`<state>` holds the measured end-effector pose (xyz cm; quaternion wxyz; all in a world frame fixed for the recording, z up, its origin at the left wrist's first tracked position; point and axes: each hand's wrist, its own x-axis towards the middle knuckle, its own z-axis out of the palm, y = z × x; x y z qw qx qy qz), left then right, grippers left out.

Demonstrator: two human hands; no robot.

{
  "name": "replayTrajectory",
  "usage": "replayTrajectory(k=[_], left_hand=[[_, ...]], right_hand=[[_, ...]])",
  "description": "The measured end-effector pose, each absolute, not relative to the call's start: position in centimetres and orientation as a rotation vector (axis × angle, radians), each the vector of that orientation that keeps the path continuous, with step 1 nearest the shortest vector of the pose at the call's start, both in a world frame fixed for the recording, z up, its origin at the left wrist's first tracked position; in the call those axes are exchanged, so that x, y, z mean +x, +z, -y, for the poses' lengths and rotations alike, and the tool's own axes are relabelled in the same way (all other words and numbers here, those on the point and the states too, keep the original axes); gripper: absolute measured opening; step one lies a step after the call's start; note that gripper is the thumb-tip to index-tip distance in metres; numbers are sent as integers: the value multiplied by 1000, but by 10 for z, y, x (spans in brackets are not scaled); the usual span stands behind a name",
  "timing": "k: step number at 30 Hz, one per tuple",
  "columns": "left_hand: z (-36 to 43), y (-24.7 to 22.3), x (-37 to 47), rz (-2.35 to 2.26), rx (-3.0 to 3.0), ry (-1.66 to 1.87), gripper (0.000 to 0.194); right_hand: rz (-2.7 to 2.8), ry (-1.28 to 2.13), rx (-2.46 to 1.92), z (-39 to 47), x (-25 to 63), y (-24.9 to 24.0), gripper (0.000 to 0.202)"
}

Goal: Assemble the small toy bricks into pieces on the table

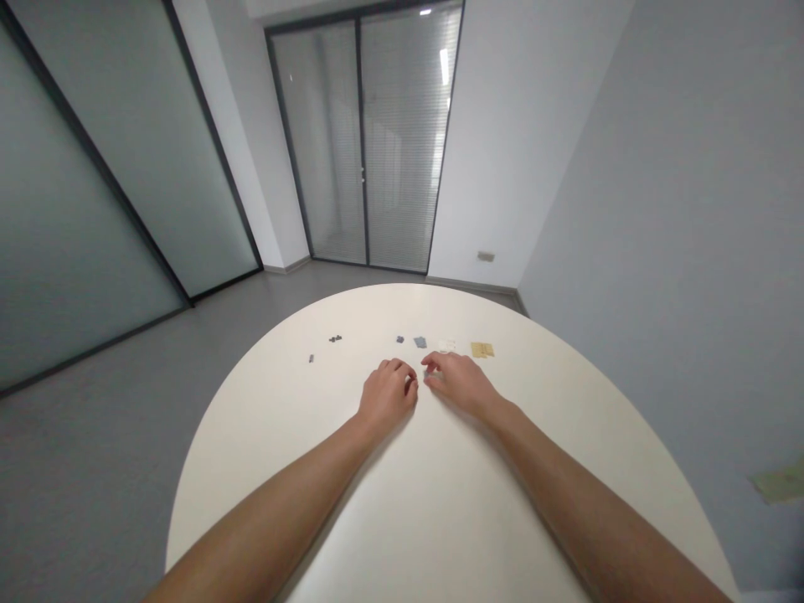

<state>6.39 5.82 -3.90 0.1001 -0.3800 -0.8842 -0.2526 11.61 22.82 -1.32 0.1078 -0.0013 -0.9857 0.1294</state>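
Observation:
My left hand (pixel 389 391) rests low over the white table, its fingers curled and the thumb brought in toward the index finger. Whatever it pinches is too small to name. Just across a narrow gap, my right hand (pixel 461 380) has bent fingers, with thumb and index finger around a tiny greyish thing that I cannot make out. Beyond the hands lie small flat pieces in groups: dark purple pieces (pixel 400 339), blue-grey pieces (pixel 420 342), white pieces (pixel 446 345) partly behind my right hand, and tan-yellow pieces (pixel 482 349).
Farther left on the round white table (pixel 414 519) are dark grey pieces (pixel 335 338) and a small grey piece (pixel 311 358). The table's curved edge surrounds the work area. Behind it stand a glass door (pixel 395 151) and pale walls; frosted panels are at left.

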Motion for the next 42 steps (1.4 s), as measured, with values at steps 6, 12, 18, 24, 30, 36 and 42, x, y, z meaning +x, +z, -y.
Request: replayTrajectory(k=[6, 12, 18, 24, 30, 36, 42], left_hand=[[-58, -39, 63, 2596, -1117, -754, 17], [-59, -39, 61, 2601, -1119, -783, 15], [-59, -38, 60, 2613, -1119, -796, 16], [-60, -37, 59, 2645, -1106, -801, 16], [-62, -40, 58, 2638, -1103, -800, 15], [-62, -40, 57, 2639, -1107, -801, 15], [-61, -40, 58, 2624, -1109, -818, 14]], right_hand=[[2837, 112, 45, -234, 88, -2, 30], [2774, 7, 36, -243, 60, -4, 33], [2760, -15, 84, -242, 43, -8, 34], [2721, -52, 67, -240, 43, -18, 33], [2672, -46, 66, -241, 47, -29, 29], [2655, -61, 80, -242, 48, -32, 28], [2669, -61, 81, -243, 47, -33, 24]])
